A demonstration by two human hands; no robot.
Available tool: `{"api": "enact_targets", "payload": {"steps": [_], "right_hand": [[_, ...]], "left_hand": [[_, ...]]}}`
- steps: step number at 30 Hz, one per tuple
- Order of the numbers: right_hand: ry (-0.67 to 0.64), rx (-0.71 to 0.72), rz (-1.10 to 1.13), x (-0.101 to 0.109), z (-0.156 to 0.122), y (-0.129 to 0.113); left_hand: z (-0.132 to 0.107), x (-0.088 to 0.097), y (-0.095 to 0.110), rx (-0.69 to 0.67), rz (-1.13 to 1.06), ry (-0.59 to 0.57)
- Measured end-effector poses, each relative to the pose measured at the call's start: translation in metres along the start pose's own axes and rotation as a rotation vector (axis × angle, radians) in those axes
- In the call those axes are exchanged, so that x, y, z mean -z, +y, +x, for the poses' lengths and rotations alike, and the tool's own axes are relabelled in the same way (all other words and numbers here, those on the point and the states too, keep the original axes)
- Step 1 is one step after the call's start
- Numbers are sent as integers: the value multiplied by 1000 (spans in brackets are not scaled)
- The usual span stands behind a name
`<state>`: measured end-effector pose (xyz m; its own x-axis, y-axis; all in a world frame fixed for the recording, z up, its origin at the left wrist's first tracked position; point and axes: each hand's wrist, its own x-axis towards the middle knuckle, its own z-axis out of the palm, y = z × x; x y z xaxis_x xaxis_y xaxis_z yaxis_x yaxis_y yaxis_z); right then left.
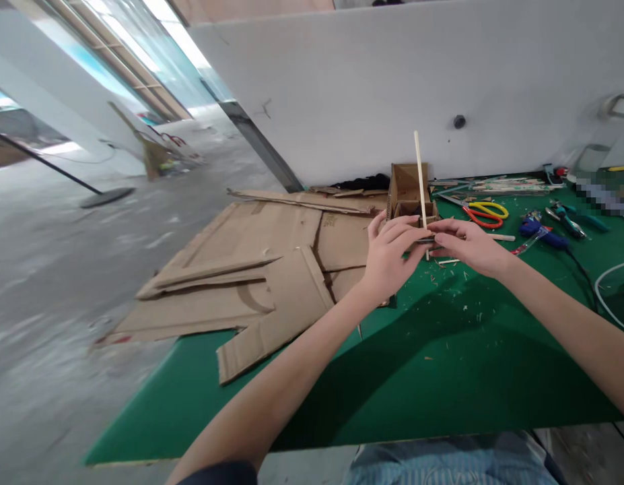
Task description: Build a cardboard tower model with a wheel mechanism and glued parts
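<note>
My left hand (394, 252) is closed, its fingertips pinched around a thin pale wooden stick (420, 176) that stands nearly upright. My right hand (470, 247) meets it from the right, with fingers curled and fingertips close together. Between the two hands shows a small dark slim piece (425, 240), mostly covered by fingers, so its kind is unclear. A second pale stick (502, 237) sticks out to the right from behind my right hand. Just beyond the hands stands a small open cardboard box (409, 176).
Flattened cardboard (291, 289) covers the left of the green table (473, 384). Scissors (486, 212), a blue glue gun (541, 230), pliers (567, 219) and a pile of thin sticks (508, 185) lie to the right. Wood shavings are scattered near the hands. A white wall (372, 87) rises behind.
</note>
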<state>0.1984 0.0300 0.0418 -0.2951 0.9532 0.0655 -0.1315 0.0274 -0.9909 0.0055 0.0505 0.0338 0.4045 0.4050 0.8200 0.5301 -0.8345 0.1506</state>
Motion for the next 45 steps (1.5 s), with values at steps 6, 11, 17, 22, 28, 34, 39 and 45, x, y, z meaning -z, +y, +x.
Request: {"api": "enact_targets", "payload": {"steps": [6, 11, 17, 22, 28, 34, 39, 45], "right_hand": [[-81, 33, -103, 11, 2, -2], [-86, 30, -334, 11, 2, -7], [35, 83, -553, -1, -1, -15], [32, 39, -351, 2, -5, -26], [37, -40, -73, 3, -1, -18], [-22, -118, 74, 4, -1, -12], [-61, -123, -70, 4, -3, -15], [143, 90, -452, -8, -2, -10]], "left_hand": [[2, 3, 2, 97, -158, -72], [8, 9, 9, 151, -19, -299], [6, 10, 18, 81, 205, -289], [9, 13, 15, 99, 76, -186], [8, 11, 19, 136, -59, -107], [7, 8, 17, 179, -107, -93], [10, 9, 17, 221, -75, -195], [5, 5, 19, 139, 143, -231]]}}
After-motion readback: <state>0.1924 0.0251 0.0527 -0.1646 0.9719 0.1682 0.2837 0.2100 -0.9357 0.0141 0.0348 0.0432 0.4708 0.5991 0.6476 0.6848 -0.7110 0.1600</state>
